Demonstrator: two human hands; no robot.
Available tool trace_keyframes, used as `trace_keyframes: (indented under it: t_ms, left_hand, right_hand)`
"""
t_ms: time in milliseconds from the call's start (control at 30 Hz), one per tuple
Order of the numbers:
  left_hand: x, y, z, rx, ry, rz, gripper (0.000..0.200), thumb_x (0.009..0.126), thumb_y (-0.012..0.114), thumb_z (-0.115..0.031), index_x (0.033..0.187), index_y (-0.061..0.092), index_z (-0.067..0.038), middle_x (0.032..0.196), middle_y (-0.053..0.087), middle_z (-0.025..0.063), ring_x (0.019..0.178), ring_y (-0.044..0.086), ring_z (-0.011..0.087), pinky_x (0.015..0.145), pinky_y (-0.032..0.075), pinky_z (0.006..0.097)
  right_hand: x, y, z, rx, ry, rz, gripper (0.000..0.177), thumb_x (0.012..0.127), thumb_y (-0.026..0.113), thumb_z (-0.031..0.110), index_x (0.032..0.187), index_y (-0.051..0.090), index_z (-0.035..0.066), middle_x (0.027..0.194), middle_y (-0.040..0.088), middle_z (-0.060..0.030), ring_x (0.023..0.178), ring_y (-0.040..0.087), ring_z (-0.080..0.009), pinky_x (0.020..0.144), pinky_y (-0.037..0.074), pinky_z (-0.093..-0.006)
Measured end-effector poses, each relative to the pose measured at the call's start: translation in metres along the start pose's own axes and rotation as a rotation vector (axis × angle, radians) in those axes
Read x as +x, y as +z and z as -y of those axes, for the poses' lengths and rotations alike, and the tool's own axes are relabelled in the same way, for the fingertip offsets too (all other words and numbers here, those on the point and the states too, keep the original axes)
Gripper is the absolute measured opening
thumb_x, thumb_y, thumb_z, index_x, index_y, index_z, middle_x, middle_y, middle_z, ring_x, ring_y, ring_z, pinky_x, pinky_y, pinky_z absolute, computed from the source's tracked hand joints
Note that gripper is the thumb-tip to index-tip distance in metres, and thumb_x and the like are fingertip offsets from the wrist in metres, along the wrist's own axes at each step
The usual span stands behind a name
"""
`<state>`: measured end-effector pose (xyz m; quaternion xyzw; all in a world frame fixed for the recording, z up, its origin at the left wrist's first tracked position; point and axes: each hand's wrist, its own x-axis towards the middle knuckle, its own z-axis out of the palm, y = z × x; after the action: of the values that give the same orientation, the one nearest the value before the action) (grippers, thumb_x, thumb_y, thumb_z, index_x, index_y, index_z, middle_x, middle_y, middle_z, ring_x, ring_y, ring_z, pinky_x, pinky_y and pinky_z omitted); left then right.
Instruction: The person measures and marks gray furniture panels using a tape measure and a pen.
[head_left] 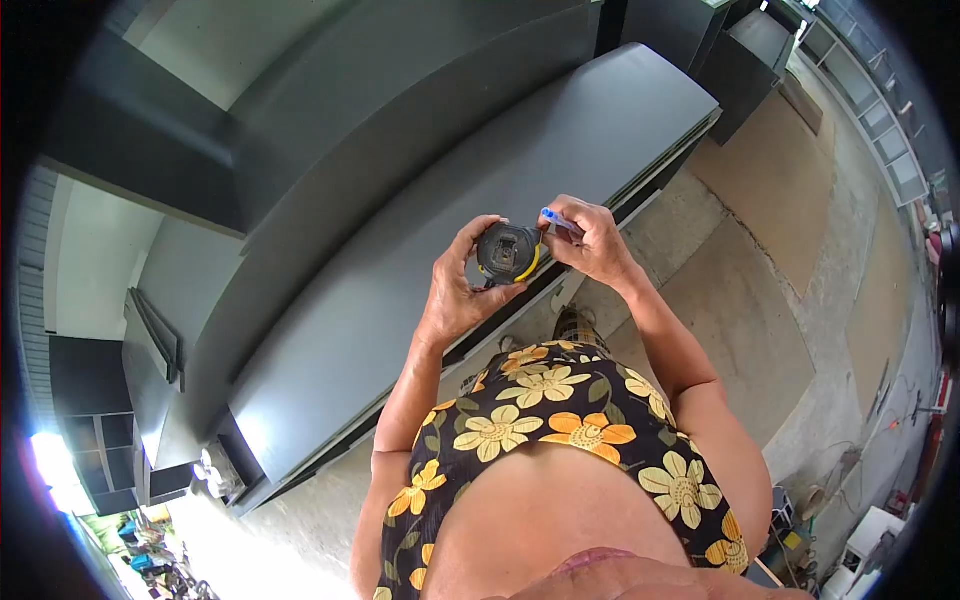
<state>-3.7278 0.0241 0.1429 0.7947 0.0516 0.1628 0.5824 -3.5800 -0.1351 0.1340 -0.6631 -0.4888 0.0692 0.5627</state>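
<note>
My left hand (462,279) is closed around a black tape measure (506,254) with a yellow edge, held up in front of my body. Close beside it on the right, my right hand (589,243) grips a pen (562,221) with a blue end, its fingers bent near the tape measure's side. Whether those fingers also hold the end of the tape is too small to make out. Both hands are above the near edge of a long dark grey panel (455,215).
A large curved grey panel (390,110) rises behind the long panel. Flat brown sheets (740,320) lie on the concrete floor to the right. White shelving (880,120) stands at the far right. Several colourful items (150,555) are at the lower left.
</note>
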Motion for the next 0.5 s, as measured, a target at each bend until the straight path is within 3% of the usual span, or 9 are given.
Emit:
trace_keyframes:
  t_ms: [233,333,500]
  left_hand:
    - [0.023,0.000,0.015,0.031,0.054,-0.154,0.075,0.058,0.083,-0.007,0.124,0.047,-0.006,0.118,0.056,0.0103,0.111,0.055,0.0213,0.102,0.040,0.0365]
    - [0.041,0.005,0.018,0.079,0.046,-0.202,0.077,0.058,0.085,-0.012,0.125,0.047,-0.007,0.119,0.056,0.0102,0.110,0.056,0.0212,0.101,0.042,0.0364]
    - [0.091,0.031,0.012,0.063,0.009,-0.242,0.078,0.058,0.085,-0.015,0.125,0.046,-0.006,0.118,0.056,0.0100,0.110,0.056,0.0201,0.100,0.043,0.0356]
  right_hand:
    - [0.043,-0.004,-0.027,0.010,-0.070,0.066,0.016,0.074,0.064,0.006,0.089,0.057,0.003,0.078,0.062,-0.0081,0.067,0.062,-0.0198,0.061,0.049,-0.0305]
    - [0.063,-0.014,-0.043,0.004,-0.139,0.067,0.017,0.073,0.064,0.000,0.087,0.056,0.005,0.076,0.060,-0.0032,0.061,0.057,-0.0120,0.057,0.046,-0.0253]
    - [0.096,-0.056,-0.076,0.019,-0.153,0.096,0.017,0.071,0.064,0.001,0.086,0.056,0.006,0.076,0.060,-0.0039,0.062,0.058,-0.0144,0.058,0.047,-0.0273]
